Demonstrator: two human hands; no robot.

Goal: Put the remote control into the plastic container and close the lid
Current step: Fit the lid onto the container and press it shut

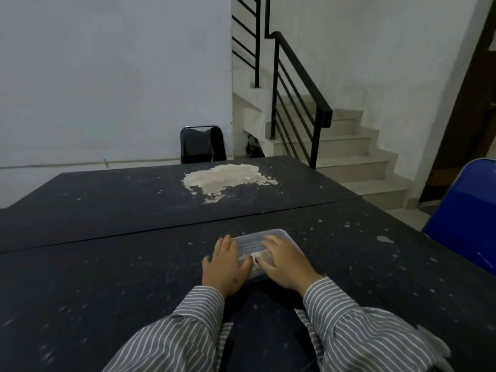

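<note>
A clear plastic container (255, 241) with its lid on lies on the dark table (120, 277), near its front middle. My left hand (225, 267) rests flat on the container's left side, fingers spread. Over the lid's right half, my right hand (284, 267) lies palm down. Something pale shows through the lid between my hands; I cannot tell if it is the remote control. Both sleeves are grey with white stripes.
A second dark table (134, 194) with a large worn pale patch (228, 178) adjoins the far edge. A black chair (202, 145) stands by the wall behind it. A blue chair (467, 210) is at the right. Stairs with a black railing (298, 84) rise behind.
</note>
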